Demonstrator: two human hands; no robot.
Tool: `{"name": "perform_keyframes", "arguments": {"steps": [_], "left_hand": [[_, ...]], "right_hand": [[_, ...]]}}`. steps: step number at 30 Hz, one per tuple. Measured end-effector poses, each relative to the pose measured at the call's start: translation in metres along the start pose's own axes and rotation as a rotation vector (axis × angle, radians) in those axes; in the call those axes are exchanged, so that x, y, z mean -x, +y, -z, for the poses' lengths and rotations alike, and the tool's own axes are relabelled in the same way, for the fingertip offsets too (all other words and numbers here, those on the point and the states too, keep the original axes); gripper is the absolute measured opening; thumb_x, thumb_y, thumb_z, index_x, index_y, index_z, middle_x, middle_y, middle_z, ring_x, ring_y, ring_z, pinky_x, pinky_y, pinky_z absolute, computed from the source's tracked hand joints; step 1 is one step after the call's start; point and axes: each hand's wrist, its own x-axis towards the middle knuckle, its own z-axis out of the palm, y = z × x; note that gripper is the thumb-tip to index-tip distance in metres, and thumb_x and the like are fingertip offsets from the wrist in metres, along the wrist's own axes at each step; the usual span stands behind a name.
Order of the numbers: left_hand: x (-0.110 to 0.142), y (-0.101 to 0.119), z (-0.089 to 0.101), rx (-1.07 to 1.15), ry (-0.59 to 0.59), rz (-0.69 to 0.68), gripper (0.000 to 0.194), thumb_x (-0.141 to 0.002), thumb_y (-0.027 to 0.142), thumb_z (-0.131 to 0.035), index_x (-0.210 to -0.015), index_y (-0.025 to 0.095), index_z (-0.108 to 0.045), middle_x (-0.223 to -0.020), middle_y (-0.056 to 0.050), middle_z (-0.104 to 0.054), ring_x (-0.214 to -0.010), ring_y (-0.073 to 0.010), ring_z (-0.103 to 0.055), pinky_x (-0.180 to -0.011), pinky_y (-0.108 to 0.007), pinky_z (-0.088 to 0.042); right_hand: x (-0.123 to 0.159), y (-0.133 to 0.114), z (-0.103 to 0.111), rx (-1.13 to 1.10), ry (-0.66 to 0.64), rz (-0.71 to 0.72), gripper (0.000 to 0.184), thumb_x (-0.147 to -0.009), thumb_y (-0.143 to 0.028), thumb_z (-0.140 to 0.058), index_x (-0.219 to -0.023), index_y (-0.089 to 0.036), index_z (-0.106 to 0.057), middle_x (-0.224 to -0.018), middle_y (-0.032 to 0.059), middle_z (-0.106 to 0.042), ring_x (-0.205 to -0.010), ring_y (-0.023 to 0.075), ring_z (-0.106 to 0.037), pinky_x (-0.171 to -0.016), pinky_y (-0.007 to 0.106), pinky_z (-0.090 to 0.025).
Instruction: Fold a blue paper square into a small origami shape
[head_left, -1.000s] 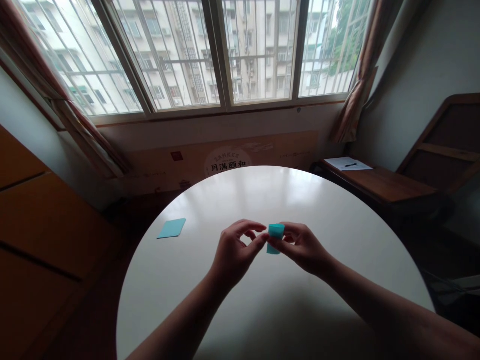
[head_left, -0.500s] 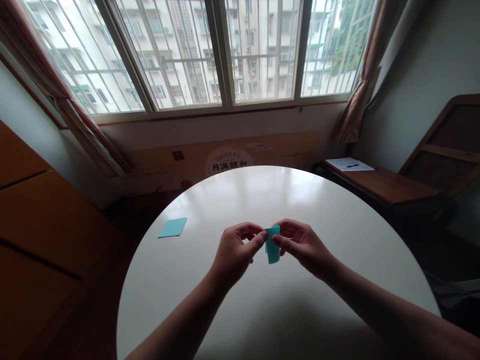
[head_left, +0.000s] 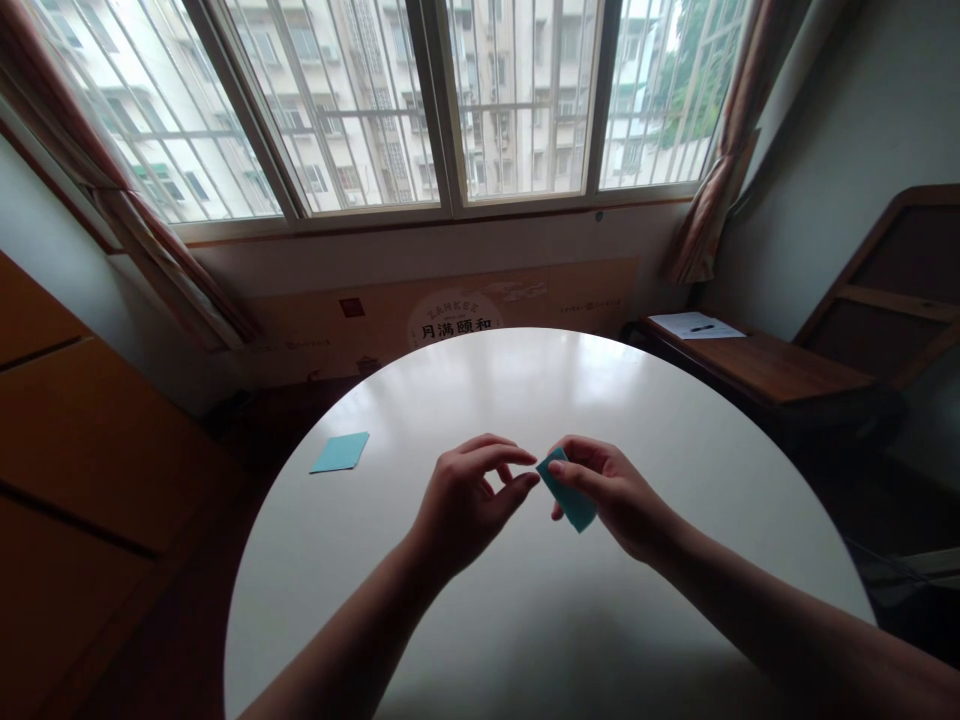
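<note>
A small folded piece of teal paper (head_left: 573,500) is pinched between the thumb and fingers of my right hand (head_left: 611,490), tilted above the table. My left hand (head_left: 469,500) is just to its left, thumb and forefinger parted around a small gap, their tips close to the paper's upper left corner. Whether those tips touch the corner is hard to see. Further left on the white round table (head_left: 465,640) lies a flat stack of light blue square paper (head_left: 340,453).
Beyond the table at the right, a wooden chair (head_left: 802,365) bears a white sheet (head_left: 679,325) with a pen (head_left: 703,328) on it. A printed cardboard panel (head_left: 592,290) stands under the barred window. An orange-brown cabinet (head_left: 67,440) is at the left.
The left fingers have let go of the teal paper and spread apart. In the right hand the paper has turned, its lower end swinging right.
</note>
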Motion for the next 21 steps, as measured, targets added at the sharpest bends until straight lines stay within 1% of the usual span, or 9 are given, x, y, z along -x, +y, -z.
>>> {"name": "perform_keyframes", "arguments": {"steps": [3, 5, 9, 14, 18, 21], "left_hand": [[0.001, 0.0009, 0.0068, -0.093, 0.006, -0.148, 0.013, -0.086, 0.025, -0.073, -0.097, 0.019, -0.076, -0.095, -0.009, -0.072, -0.069, -0.0144, -0.068, -0.053, -0.021, -0.055], [0.0014, 0.0019, 0.0102, -0.142, -0.003, -0.201, 0.013, -0.086, 0.025, -0.073, -0.097, 0.019, -0.077, -0.095, -0.009, -0.073, -0.07, -0.0148, -0.068, -0.054, -0.022, -0.055], [0.001, 0.0032, 0.0123, -0.202, -0.047, -0.223, 0.013, -0.087, 0.028, -0.072, -0.096, 0.021, -0.078, -0.095, -0.009, -0.075, -0.071, -0.0164, -0.069, -0.063, -0.025, -0.058], [0.0008, 0.0023, 0.0111, -0.228, -0.066, -0.229, 0.013, -0.089, 0.029, -0.069, -0.095, 0.022, -0.079, -0.093, -0.009, -0.075, -0.074, -0.0181, -0.07, -0.066, -0.026, -0.059], [0.0008, 0.0018, 0.0097, -0.26, -0.055, -0.286, 0.011, -0.09, 0.027, -0.069, -0.094, 0.02, -0.077, -0.092, -0.008, -0.074, -0.078, -0.0182, -0.071, -0.068, -0.026, -0.059], [-0.0001, 0.0015, 0.0085, -0.264, -0.027, -0.365, 0.008, -0.089, 0.022, -0.07, -0.094, 0.019, -0.075, -0.09, -0.007, -0.074, -0.077, -0.0169, -0.071, -0.064, -0.024, -0.058]], "right_hand": [[0.0008, -0.0012, 0.0, -0.021, -0.03, -0.009, 0.024, -0.085, -0.04, -0.073, -0.085, -0.016, -0.067, -0.073, -0.0002, -0.06, -0.061, 0.014, -0.061, -0.054, 0.027, -0.056], [0.0015, -0.0017, -0.0005, -0.033, -0.049, -0.008, 0.023, -0.085, -0.038, -0.073, -0.083, -0.016, -0.067, -0.071, -0.0006, -0.059, -0.06, 0.0136, -0.06, -0.053, 0.027, -0.057], [0.0028, -0.0024, -0.002, -0.029, -0.071, -0.005, 0.023, -0.086, -0.037, -0.073, -0.083, -0.015, -0.066, -0.07, -0.0006, -0.057, -0.06, 0.0127, -0.058, -0.05, 0.027, -0.058], [0.0038, -0.0038, -0.0026, 0.005, -0.077, 0.023, 0.024, -0.087, -0.038, -0.071, -0.081, -0.015, -0.066, -0.068, -0.0013, -0.056, -0.057, 0.0115, -0.056, -0.047, 0.024, -0.056], [0.0043, -0.0055, -0.0027, 0.021, -0.066, 0.025, 0.025, -0.086, -0.039, -0.072, -0.081, -0.015, -0.066, -0.068, -0.0012, -0.055, -0.056, 0.0114, -0.056, -0.045, 0.024, -0.056], [0.0045, -0.0061, -0.0027, 0.027, -0.068, 0.025, 0.026, -0.085, -0.039, -0.074, -0.081, -0.014, -0.065, -0.068, -0.0016, -0.054, -0.054, 0.0106, -0.056, -0.044, 0.022, -0.055]]}}
